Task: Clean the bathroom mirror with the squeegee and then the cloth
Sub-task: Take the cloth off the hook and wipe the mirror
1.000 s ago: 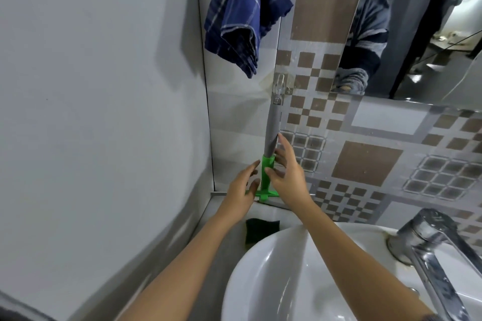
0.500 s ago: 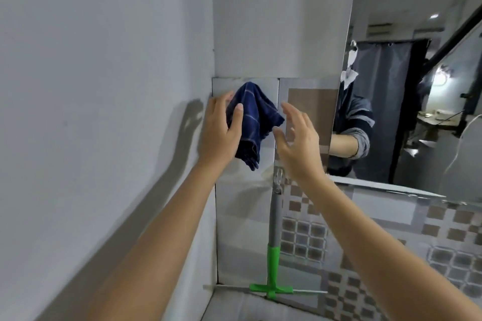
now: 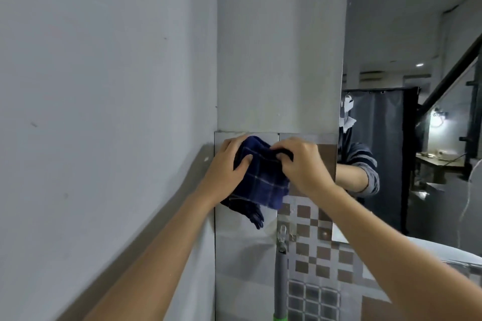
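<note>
Grey wall fills the left and centre. Mirror is seen on the right, running from top of frame down to the tiled band.

Cloth, dark blue check, is bunched high against the tiles in the corner, just left of the mirror edge. What it hangs from is hidden by the hands.

Left hand is closed on the cloth's left side, thumb pressed into the fabric. Right hand is closed on the upper right fold, fingers curled over it. Both are gripping cloth.

Squeegee is parked upright just below the cloth; grey handle with a green lower part at the frame bottom. Its top meets a small clip on the tiles. Blade is out of frame.

Handling, judged: cloth is soft, light, limp; no fixed shape, so it is best taken as a gathered wad, as it is now, with loose corners tucked. A dangling corner is seen at the bottom. Not fragile, low slip risk. Cloth step appears to be in hand.

Containers: none in view.
</note>
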Tool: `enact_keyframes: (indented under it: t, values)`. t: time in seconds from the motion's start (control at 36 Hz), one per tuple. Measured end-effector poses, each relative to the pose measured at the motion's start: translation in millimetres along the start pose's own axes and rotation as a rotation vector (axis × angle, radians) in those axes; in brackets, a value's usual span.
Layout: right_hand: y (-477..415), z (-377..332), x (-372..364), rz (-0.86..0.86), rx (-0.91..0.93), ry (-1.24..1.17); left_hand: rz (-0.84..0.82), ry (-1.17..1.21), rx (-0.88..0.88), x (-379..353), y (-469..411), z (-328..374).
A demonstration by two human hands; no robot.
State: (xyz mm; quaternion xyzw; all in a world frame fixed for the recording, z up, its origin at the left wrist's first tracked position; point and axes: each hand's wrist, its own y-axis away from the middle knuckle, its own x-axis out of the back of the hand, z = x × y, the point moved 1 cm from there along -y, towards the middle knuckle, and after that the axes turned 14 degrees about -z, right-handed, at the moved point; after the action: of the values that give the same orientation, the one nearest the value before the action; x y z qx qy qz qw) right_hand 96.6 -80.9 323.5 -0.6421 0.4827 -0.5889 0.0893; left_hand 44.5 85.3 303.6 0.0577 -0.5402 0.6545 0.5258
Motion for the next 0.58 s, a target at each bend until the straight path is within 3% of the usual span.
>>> enact_keyframes:
  t: [0.11, 0.39, 0.58]
  values:
    - [-21, -16, 30, -0.006, 0.099, 0.106, -0.005, 0.003, 0.003, 0, -2, 1]
    - [-43, -64, 75, 0.134, 0.222, 0.062, 0.034, 0.407, -0.09, 16, 0, 45]
    - [-9, -73, 95, 0.15, 0.212, 0.039, -0.17, 0.521, -0.066, 32, 17, 78]
